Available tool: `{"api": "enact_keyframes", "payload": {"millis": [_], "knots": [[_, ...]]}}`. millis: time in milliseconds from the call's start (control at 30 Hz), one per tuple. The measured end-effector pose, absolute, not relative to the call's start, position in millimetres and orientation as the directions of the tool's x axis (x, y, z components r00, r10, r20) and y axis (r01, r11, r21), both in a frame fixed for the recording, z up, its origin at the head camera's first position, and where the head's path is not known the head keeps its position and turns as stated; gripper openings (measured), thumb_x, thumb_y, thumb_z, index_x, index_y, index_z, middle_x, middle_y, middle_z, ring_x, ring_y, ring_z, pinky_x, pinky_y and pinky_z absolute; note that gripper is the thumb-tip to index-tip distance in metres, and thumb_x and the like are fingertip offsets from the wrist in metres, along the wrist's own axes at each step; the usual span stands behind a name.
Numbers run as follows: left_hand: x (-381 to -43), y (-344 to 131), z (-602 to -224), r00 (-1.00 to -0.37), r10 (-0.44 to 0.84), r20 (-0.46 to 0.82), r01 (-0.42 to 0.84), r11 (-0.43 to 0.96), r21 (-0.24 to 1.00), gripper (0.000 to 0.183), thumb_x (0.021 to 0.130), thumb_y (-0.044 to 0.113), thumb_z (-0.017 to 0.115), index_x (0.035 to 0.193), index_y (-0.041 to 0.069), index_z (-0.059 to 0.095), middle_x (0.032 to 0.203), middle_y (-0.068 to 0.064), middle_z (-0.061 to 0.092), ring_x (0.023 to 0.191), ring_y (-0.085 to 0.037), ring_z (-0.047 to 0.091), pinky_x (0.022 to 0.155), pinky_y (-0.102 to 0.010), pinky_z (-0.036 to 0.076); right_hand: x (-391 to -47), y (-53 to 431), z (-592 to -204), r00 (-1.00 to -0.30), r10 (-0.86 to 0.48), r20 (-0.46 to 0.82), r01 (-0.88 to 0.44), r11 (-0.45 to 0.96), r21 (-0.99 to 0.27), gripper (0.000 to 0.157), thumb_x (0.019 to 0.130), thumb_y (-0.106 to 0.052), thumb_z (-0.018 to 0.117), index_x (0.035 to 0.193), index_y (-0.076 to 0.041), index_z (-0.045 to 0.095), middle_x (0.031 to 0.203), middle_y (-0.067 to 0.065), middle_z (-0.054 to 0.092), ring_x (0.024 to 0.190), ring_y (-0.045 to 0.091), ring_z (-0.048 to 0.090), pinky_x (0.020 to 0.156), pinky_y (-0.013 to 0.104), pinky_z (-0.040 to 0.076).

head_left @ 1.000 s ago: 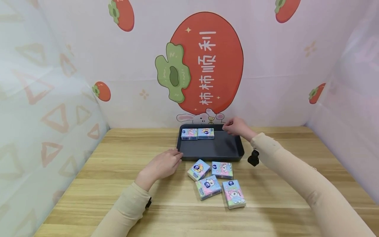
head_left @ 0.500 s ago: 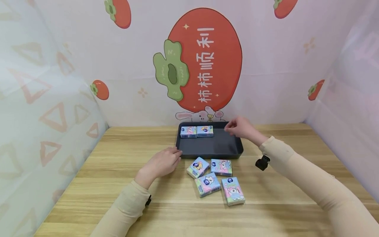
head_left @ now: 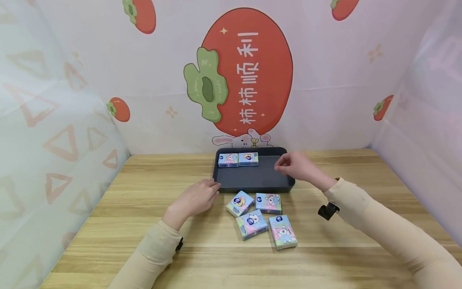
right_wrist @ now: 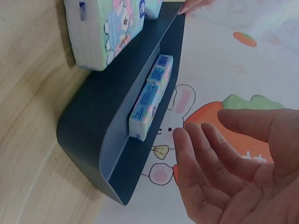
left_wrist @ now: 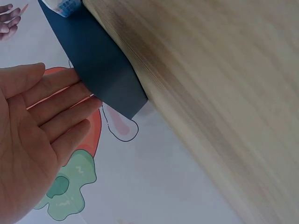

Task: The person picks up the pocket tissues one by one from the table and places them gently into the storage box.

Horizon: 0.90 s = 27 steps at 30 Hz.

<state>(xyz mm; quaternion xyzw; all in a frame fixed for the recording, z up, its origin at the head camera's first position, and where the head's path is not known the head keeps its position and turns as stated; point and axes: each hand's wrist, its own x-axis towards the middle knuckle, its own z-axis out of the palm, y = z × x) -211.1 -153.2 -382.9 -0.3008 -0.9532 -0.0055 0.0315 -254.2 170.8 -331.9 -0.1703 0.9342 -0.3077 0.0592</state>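
Note:
My left hand [head_left: 196,198] rests its straight fingertips on the left front corner of a dark grey tray [head_left: 249,185]. In the left wrist view, the flat palm and fingers of my left hand [left_wrist: 46,112] lie against the tray wall [left_wrist: 100,70]. My right hand [head_left: 297,165] hovers over the tray's right side, its fingers loosely bent and nothing between them. A gap shows between thumb and fingers of my right hand [right_wrist: 233,163]. Two pastel tissue packs, a left one [head_left: 228,159] and a right one [head_left: 248,159], lie side by side in the tray's back left corner.
Several more tissue packs lie on the wooden table [head_left: 202,261] before the tray: one tilted pack [head_left: 240,203], one straight pack [head_left: 268,202], one lower pack [head_left: 252,224] and one nearest pack [head_left: 282,232]. A printed cloth wall [head_left: 325,112] rises behind the tray.
My right hand has drawn back from the tray's rear toward the front right. My left hand stays at the tray's corner. The packs have not moved; the view has shifted slightly.

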Motion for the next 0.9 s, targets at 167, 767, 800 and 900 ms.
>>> {"api": "enact_keyframes", "payload": {"millis": [167,767,800,900], "knots": [[-210.6,-153.2,-383.2,-0.816,0.575,0.064,0.576,0.818,-0.001,0.035,0.098,0.019,0.048,0.123,-0.001,0.061,0.126,-0.018,0.060,0.121,-0.033,0.055,0.104,-0.043,0.045,-241.0,173.3,-331.7,-0.931,-0.365,-0.010,-0.285,0.744,-0.605,0.017,0.089,-0.017,0.065,0.097,-0.002,0.069,0.083,0.008,0.067,0.071,0.018,0.060,0.060,0.025,0.050],[-211.3,-153.4,-385.3,-0.794,0.598,0.111,0.601,0.799,-0.012,0.033,0.097,0.016,0.049,0.121,-0.003,0.063,0.122,-0.019,0.062,0.116,-0.034,0.057,0.102,-0.044,0.047,-213.3,183.6,-349.8,-0.904,-0.424,-0.060,-0.313,0.749,-0.583,0.010,0.087,-0.018,0.068,0.089,-0.008,0.071,0.076,0.003,0.067,0.067,0.012,0.056,0.059,0.025,0.049],[-211.5,-153.4,-385.1,-0.794,0.598,0.112,0.600,0.800,-0.012,0.033,0.097,0.016,0.049,0.121,-0.003,0.063,0.122,-0.019,0.062,0.116,-0.034,0.057,0.102,-0.044,0.047,-211.9,184.1,-351.3,-0.901,-0.431,-0.056,-0.319,0.744,-0.587,0.010,0.087,-0.018,0.068,0.088,-0.008,0.071,0.075,0.003,0.067,0.067,0.012,0.057,0.059,0.025,0.049],[-211.1,-153.3,-383.4,-0.798,0.593,0.108,0.596,0.803,-0.006,0.033,0.097,0.016,0.049,0.121,-0.002,0.062,0.122,-0.019,0.062,0.117,-0.034,0.057,0.102,-0.044,0.047,-207.0,185.4,-354.7,-0.897,-0.438,-0.059,-0.321,0.737,-0.594,0.009,0.087,-0.017,0.067,0.088,-0.009,0.070,0.075,0.003,0.067,0.066,0.012,0.057,0.058,0.026,0.049]]}}
